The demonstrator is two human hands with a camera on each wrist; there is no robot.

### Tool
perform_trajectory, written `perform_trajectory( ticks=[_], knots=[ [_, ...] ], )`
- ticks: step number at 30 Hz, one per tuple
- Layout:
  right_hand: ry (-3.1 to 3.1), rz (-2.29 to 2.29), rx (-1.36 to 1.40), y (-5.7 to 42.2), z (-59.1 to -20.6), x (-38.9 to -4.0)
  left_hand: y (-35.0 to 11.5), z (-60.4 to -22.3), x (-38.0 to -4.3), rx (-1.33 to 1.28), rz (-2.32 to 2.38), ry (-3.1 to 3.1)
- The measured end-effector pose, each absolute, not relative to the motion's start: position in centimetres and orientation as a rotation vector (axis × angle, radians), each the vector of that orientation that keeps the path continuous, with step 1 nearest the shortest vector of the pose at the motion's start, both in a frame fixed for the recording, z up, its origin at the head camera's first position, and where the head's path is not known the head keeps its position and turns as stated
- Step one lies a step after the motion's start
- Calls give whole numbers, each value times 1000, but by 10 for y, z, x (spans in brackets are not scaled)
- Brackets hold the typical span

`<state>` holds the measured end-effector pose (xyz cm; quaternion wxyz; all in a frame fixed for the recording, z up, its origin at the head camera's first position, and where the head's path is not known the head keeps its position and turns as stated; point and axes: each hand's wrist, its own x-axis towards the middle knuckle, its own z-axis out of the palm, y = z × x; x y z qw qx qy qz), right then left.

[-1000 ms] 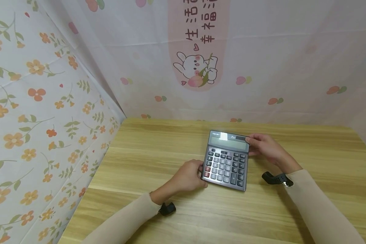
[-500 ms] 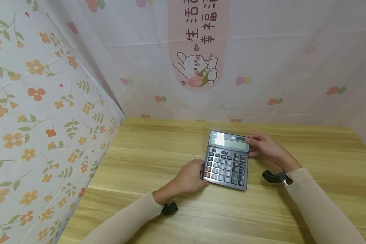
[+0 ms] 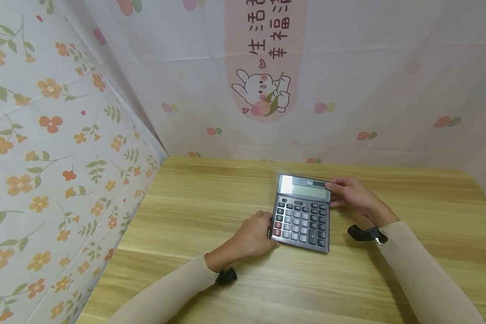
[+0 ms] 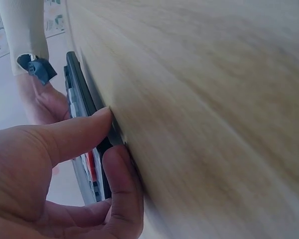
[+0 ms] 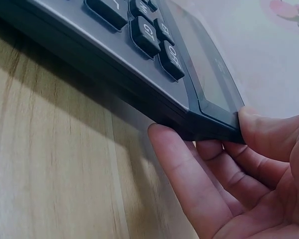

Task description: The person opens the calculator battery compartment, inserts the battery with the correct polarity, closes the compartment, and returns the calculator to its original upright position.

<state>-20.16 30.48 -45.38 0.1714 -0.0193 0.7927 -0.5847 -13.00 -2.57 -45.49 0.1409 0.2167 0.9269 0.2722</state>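
Observation:
A dark grey desk calculator [image 3: 301,215] with several rows of keys, two of them red, faces up over the wooden table [image 3: 194,207]. Its lower left edge is in my left hand [image 3: 253,234], with thumb and curled fingers around it [image 4: 25,169] in the left wrist view. At the upper right corner my right hand [image 3: 352,195] pinches it, thumb on the display side and fingers underneath. In the right wrist view that end of the calculator [image 5: 144,84] stands off the wood, with a shadow below. The calculator hides some fingertips in the head view.
A floral cloth [image 3: 56,148] hangs along the left. Behind the table hangs a pale cloth [image 3: 348,81] with a rabbit print [image 3: 261,92]. Black straps [image 3: 366,234] sit at both sleeve cuffs.
The bright reflection has slid left across the calculator's display, and its lower end has shifted slightly right with my left hand. My right hand keeps its hold almost unmoved.

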Motion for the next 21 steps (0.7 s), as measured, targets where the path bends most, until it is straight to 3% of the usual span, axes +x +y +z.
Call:
perform_trajectory(
  ticks=[21],
  knots=[
    [2238, -1656, -82, 307, -457, -208, -25, -455, -130, 643, 744, 2687]
  ],
)
